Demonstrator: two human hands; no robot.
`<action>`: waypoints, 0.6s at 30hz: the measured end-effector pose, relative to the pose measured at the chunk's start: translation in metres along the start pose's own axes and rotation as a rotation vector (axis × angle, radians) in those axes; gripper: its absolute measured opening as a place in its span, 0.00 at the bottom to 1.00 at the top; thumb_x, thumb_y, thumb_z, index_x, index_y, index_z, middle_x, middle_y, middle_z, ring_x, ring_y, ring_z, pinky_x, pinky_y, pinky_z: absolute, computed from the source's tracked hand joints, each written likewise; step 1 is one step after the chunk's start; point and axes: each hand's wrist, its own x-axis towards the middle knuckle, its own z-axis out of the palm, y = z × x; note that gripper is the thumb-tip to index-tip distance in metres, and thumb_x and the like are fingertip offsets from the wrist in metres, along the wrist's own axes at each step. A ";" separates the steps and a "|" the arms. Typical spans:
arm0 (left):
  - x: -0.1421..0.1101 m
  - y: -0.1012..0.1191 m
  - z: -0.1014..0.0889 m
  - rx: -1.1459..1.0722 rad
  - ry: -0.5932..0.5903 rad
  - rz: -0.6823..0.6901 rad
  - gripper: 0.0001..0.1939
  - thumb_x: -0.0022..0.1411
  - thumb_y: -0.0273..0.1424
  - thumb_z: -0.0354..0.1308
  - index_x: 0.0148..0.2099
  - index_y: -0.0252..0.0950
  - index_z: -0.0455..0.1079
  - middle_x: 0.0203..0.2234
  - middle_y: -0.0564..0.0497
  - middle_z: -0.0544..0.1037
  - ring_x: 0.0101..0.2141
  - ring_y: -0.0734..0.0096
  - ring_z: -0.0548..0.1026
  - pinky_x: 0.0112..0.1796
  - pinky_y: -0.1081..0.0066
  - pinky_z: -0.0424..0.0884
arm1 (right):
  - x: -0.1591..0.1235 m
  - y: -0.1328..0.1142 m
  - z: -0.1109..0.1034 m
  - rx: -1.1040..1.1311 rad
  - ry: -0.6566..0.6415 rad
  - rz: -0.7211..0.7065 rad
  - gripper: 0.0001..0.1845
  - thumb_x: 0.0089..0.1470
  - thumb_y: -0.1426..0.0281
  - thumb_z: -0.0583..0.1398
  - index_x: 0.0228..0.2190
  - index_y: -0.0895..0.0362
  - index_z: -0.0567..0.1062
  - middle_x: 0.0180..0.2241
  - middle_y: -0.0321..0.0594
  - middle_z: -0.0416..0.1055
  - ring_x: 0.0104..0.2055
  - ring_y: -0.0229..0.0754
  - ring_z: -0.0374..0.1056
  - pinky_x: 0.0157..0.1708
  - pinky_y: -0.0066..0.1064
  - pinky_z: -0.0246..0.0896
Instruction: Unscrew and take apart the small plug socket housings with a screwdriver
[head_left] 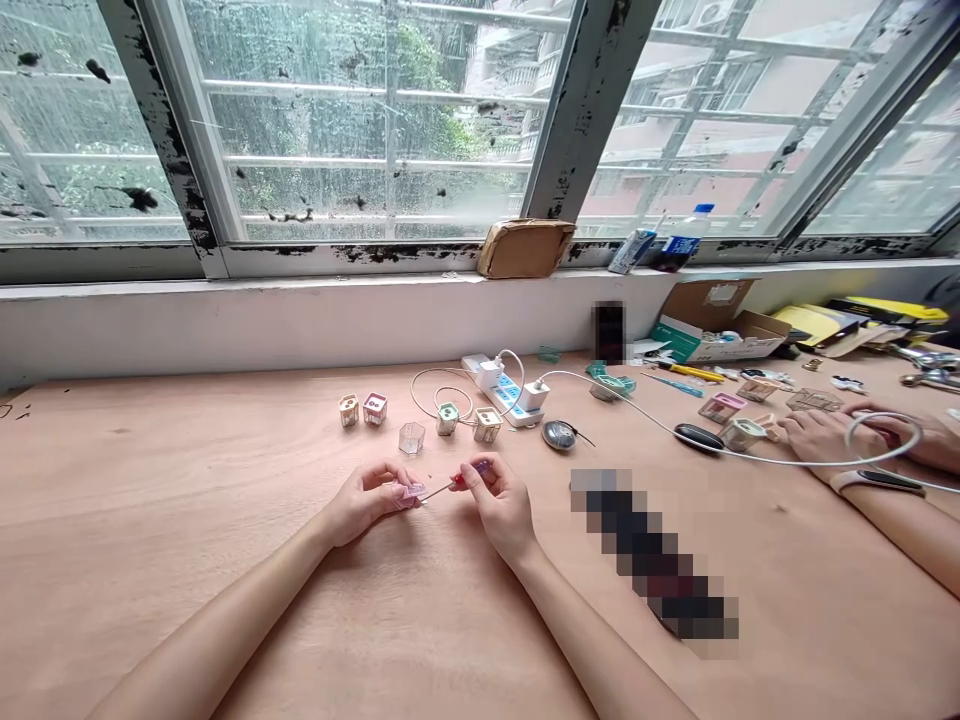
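Note:
My left hand pinches a small pink cube-shaped case just above the wooden table. My right hand grips a small screwdriver with a red and purple handle. Its thin metal shaft points left and its tip meets the pink case. Both hands rest near the table's middle, close together.
Several small cube cases and a clear one stand behind my hands, beside a white power strip with chargers and cables. Another person's hands work at the right among boxes and tools. A cardboard packet lies on the window ledge.

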 end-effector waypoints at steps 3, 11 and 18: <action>0.000 -0.001 -0.003 0.057 0.035 0.028 0.11 0.55 0.32 0.68 0.35 0.32 0.70 0.40 0.47 0.74 0.40 0.71 0.74 0.46 0.68 0.72 | 0.001 0.000 0.000 0.018 0.001 0.016 0.21 0.51 0.52 0.65 0.31 0.58 0.69 0.28 0.40 0.72 0.31 0.43 0.74 0.34 0.34 0.72; -0.003 0.004 -0.004 0.474 0.193 0.313 0.13 0.58 0.39 0.64 0.36 0.32 0.73 0.41 0.43 0.75 0.44 0.64 0.74 0.44 0.69 0.73 | 0.002 -0.002 0.000 0.058 0.048 0.062 0.23 0.50 0.51 0.66 0.31 0.58 0.70 0.28 0.39 0.72 0.31 0.44 0.75 0.34 0.35 0.74; -0.005 -0.001 -0.005 0.646 0.222 0.440 0.09 0.64 0.35 0.58 0.40 0.35 0.75 0.43 0.43 0.74 0.47 0.64 0.73 0.47 0.69 0.73 | 0.004 -0.002 -0.005 0.090 0.088 0.067 0.23 0.50 0.51 0.66 0.31 0.58 0.70 0.28 0.41 0.74 0.31 0.44 0.74 0.33 0.36 0.75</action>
